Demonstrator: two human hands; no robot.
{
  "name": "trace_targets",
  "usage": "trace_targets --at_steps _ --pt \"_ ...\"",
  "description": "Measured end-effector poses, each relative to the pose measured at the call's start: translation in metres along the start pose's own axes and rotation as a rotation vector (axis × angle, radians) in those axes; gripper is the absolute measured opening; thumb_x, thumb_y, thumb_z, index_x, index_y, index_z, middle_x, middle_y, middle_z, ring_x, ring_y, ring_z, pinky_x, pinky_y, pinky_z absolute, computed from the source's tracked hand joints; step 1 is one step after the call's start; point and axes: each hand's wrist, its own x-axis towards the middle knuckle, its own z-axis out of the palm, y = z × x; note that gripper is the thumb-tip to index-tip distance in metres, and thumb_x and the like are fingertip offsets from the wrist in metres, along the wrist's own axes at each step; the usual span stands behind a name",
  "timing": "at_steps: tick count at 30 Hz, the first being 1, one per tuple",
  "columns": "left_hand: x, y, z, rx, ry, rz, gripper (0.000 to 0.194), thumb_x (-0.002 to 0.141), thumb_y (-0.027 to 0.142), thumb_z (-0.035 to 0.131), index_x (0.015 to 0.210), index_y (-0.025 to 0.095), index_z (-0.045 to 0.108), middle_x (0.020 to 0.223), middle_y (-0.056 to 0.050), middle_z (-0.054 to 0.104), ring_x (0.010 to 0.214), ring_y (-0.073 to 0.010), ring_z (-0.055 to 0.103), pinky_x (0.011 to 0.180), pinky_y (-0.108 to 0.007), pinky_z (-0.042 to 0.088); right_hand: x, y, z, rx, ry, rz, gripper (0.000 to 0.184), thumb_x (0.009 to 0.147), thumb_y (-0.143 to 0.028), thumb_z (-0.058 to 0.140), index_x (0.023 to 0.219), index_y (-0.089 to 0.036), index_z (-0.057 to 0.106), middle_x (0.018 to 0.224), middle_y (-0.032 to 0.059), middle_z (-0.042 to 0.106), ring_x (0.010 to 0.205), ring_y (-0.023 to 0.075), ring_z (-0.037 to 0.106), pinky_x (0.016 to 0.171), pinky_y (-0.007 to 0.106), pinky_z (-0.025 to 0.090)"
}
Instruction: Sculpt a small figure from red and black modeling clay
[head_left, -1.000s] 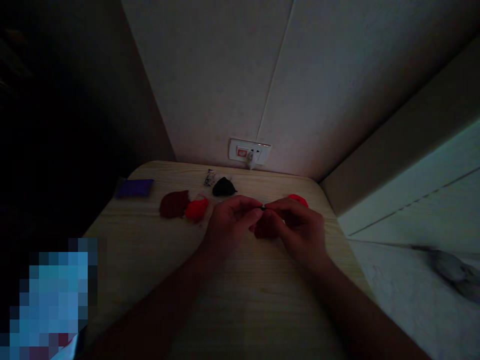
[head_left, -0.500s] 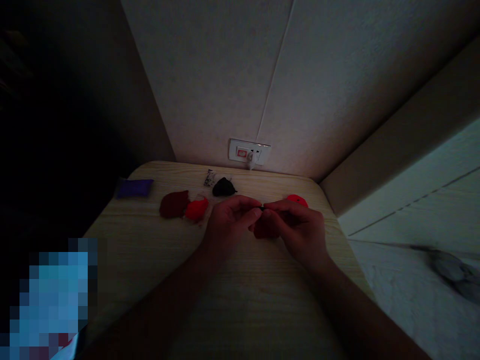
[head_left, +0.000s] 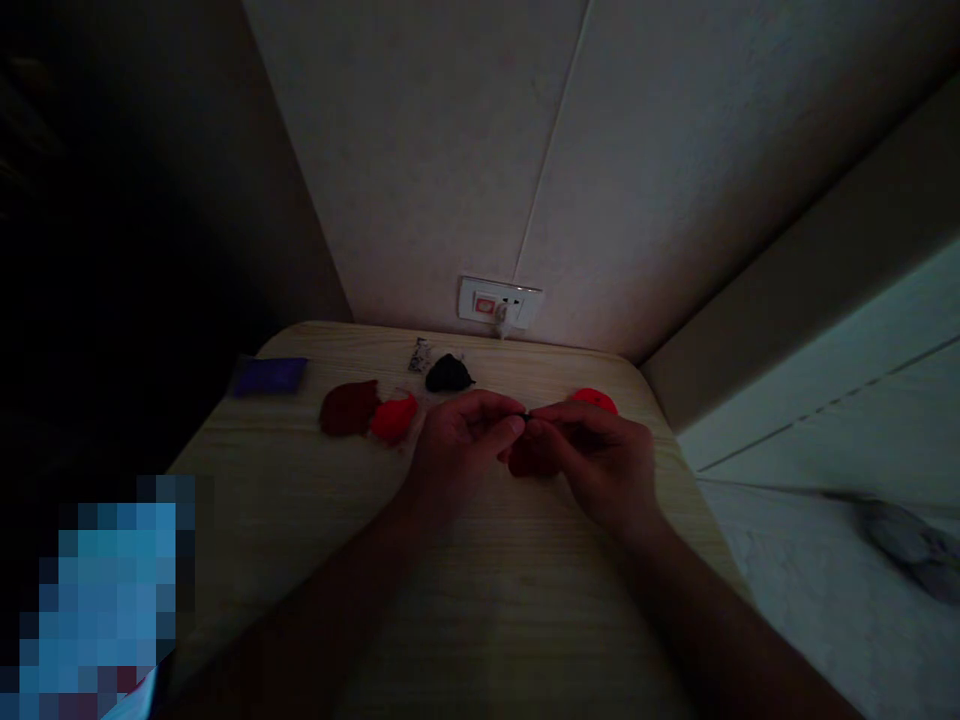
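Above the wooden tabletop (head_left: 480,600), my left hand (head_left: 461,445) and my right hand (head_left: 607,455) meet fingertip to fingertip. Both pinch a tiny black bit of clay (head_left: 526,416), mostly hidden by the fingers. Under the fingers shows a dark red lump (head_left: 532,461), partly covered by my right hand. Behind that hand lies a bright red piece (head_left: 596,400). A soft black clay lump (head_left: 448,374) sits beyond my left hand. To its left, a brownish-red clay lump (head_left: 349,409) lies against a bright red clay lump (head_left: 394,417).
A purple packet (head_left: 270,376) lies at the table's far left edge. A small black-smeared wrapper (head_left: 418,355) is beside the black lump. The wall behind carries a socket (head_left: 500,303) with something plugged in. A pixelated bluish patch (head_left: 112,590) covers the lower left.
My right hand has shifted very slightly to the right; both hands keep the same pinch. The lumps on the table have not moved. The picture is a little dimmer.
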Motion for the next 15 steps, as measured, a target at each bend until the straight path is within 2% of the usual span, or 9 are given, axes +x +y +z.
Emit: trace_targets --at_steps 6,11,15 --pt "-0.0006 0.0004 0.0004 -0.016 -0.006 0.002 0.014 0.074 0.023 0.083 0.083 0.016 0.075 0.065 0.002 0.069 0.056 -0.0097 0.058 0.056 -0.023 0.048 0.0001 -0.0019 0.0019 0.098 0.013 0.040 0.015 0.080 -0.031 0.086 0.090 -0.022 0.082 0.073 0.0026 0.080 0.057 0.0163 0.074 0.052 0.025 0.063" --pt "-0.0005 0.0000 -0.0001 -0.009 0.006 0.012 0.014 0.073 0.022 0.083 0.083 0.016 0.075 0.065 0.002 0.069 0.057 -0.0101 0.059 0.057 -0.023 0.048 0.0008 -0.0012 0.0021 0.085 0.021 0.073 0.013 0.081 -0.033 0.086 0.085 -0.021 0.083 0.072 0.0033 0.080 0.056 0.0163 0.074 0.050 0.024 0.062" --pt "-0.0011 0.0000 -0.0007 -0.001 0.002 0.013 0.013 0.074 0.023 0.083 0.084 0.016 0.076 0.066 0.001 0.070 0.057 -0.0100 0.059 0.056 -0.023 0.048 0.0006 -0.0004 0.0017 0.084 0.019 0.082 0.018 0.079 -0.032 0.088 0.091 -0.021 0.083 0.072 0.0036 0.080 0.056 0.0170 0.074 0.049 0.025 0.062"
